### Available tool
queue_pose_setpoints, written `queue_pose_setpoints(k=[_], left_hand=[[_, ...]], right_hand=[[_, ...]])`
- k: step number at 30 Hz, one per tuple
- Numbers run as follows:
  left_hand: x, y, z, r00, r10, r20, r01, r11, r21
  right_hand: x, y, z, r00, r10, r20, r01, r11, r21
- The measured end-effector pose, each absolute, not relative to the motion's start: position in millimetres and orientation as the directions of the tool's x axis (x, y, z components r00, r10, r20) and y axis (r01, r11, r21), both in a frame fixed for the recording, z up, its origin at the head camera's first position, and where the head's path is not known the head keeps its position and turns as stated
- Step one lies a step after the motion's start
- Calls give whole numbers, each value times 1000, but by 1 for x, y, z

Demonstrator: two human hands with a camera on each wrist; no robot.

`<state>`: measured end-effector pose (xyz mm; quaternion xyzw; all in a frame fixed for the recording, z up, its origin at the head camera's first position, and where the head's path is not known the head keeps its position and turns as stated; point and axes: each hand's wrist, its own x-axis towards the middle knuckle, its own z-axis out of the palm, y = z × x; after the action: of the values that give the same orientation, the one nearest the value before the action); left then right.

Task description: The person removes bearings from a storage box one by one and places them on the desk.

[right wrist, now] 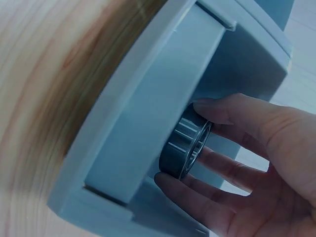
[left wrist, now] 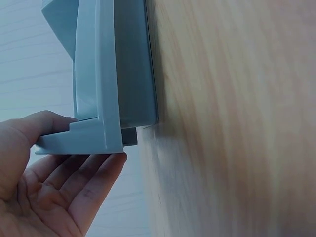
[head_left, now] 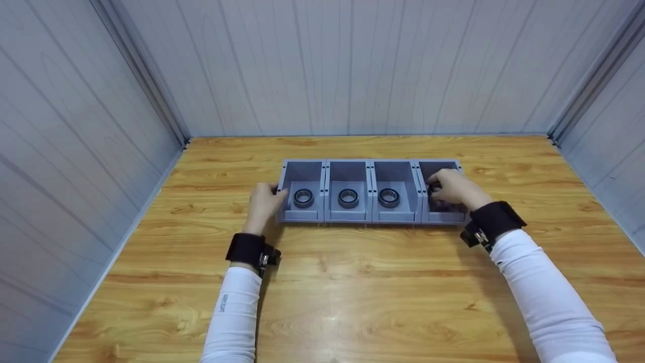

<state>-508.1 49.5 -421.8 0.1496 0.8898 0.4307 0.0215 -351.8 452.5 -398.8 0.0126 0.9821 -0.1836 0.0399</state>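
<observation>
A row of several joined grey plastic bins (head_left: 347,217) stands on the wooden table. My left hand (head_left: 264,204) grips the side wall of the leftmost bin (left wrist: 106,74), thumb on the inside and fingers against the outer face. My right hand (head_left: 456,189) reaches into the rightmost bin (right wrist: 143,108) and pinches a black-and-silver ball bearing (right wrist: 185,143) between thumb and fingers, close behind the low front lip. In the head view this hand partly covers the bearing. The other bins hold one bearing each: the left (head_left: 303,198), the middle (head_left: 348,198) and the next to right (head_left: 388,197).
Bare wooden tabletop (head_left: 342,292) extends in front of the bins and to both sides. A pale panelled wall (head_left: 332,70) rises behind the table, with side walls at left and right. Each wrist wears a black strap with a small camera.
</observation>
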Motion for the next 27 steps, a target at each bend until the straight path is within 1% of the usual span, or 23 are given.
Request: queue_pose_setpoints(k=[7,15,27], left_hand=[[-508,50,-422,-955,290,59,225,582,782],[-510,51,-422,-955,284,80,246,614,750],[-512,49,-426,-951,290,109,267,588,764]], right_hand=[[-350,453,-394,-997,8,-82,37,934,-355],[-350,454,-387,-997,-3,-77,25,933,-358],[-350,453,-380,-999,-7,-54,13,934,-356]])
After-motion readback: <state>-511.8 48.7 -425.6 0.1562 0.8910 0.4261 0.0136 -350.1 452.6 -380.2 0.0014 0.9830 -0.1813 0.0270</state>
